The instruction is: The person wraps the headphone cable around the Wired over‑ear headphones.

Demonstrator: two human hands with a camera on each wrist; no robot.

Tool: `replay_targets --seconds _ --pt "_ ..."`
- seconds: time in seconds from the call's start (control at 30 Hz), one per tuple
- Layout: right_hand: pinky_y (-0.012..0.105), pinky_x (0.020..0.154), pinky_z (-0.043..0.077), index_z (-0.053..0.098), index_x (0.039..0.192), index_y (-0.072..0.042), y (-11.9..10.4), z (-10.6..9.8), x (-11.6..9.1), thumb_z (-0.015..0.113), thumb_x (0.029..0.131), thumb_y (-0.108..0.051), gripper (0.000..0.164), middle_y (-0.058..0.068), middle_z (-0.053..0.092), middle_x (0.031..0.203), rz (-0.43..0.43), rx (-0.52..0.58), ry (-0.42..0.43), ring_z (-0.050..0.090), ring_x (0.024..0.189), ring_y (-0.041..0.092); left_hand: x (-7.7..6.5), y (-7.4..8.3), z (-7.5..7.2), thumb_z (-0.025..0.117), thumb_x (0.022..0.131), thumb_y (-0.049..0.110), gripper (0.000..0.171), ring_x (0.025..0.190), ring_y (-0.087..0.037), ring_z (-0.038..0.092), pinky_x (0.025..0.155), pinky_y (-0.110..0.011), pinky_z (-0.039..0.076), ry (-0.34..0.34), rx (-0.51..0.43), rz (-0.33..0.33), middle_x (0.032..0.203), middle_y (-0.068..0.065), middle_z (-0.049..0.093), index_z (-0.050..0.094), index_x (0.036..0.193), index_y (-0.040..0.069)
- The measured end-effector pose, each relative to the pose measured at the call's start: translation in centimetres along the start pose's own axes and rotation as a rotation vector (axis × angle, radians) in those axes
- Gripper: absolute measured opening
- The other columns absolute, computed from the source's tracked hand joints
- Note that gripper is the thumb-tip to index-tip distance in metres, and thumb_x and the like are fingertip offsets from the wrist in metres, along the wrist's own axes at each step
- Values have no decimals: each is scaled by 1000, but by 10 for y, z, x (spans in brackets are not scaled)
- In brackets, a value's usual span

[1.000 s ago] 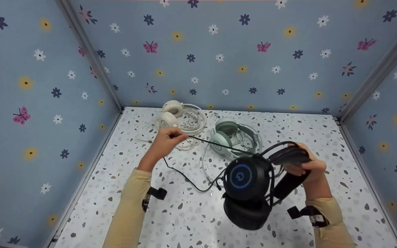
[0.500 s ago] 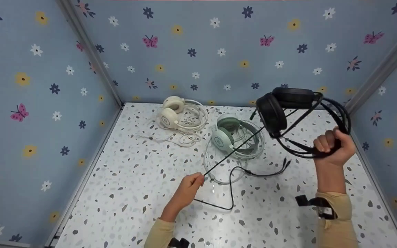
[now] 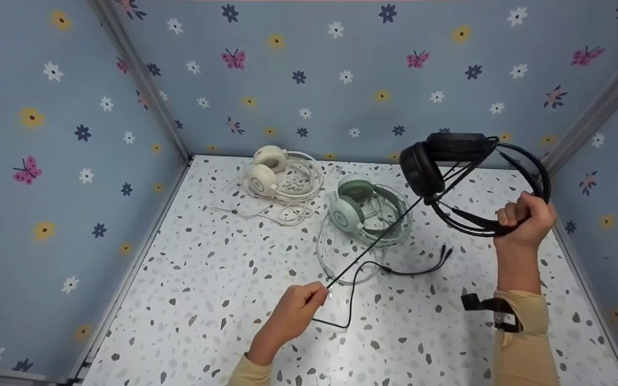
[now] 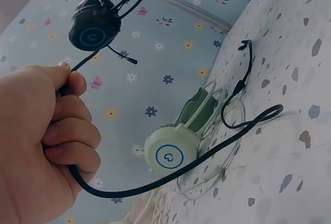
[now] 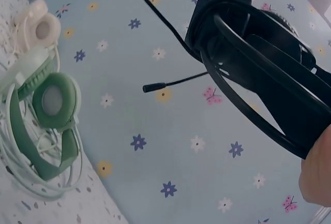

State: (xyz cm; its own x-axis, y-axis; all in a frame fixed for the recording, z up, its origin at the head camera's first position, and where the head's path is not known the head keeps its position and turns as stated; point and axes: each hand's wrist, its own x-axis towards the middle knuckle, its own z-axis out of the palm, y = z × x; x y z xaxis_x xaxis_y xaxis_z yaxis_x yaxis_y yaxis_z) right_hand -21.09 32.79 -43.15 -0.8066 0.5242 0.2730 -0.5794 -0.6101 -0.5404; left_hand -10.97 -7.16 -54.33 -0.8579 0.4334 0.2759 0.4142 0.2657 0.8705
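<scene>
My right hand grips the headband of a black headset, held up above the table at the right. Its ear cups point left, and a short microphone boom sticks out in the right wrist view. My left hand has its fingers curled round the headset's black cable, which runs taut up to the ear cup. Below that hand the loose cable end loops away and lies on the table, with two plugs at its tip.
A green headset with its pale cable lies mid-table, under the taut black cable. Farther left at the back is a cream headset with a coiled cord. Flower-patterned walls enclose the speckled table.
The black headset has risen to the upper right and turned, its headband still in my right hand. My left hand has come down nearer and to the right, drawing the cable straight.
</scene>
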Motion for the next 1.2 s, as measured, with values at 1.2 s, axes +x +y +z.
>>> replay_targets --seconds 1.2 --pt "31 51 42 62 99 3 -31 47 -4 58 70 20 34 0 57 74 486 -826 -1359 48 59 10 109 95 -177 73 88 10 4 51 -9 36 53 -24 32 329 318 461 62 1 52 75 88 6"
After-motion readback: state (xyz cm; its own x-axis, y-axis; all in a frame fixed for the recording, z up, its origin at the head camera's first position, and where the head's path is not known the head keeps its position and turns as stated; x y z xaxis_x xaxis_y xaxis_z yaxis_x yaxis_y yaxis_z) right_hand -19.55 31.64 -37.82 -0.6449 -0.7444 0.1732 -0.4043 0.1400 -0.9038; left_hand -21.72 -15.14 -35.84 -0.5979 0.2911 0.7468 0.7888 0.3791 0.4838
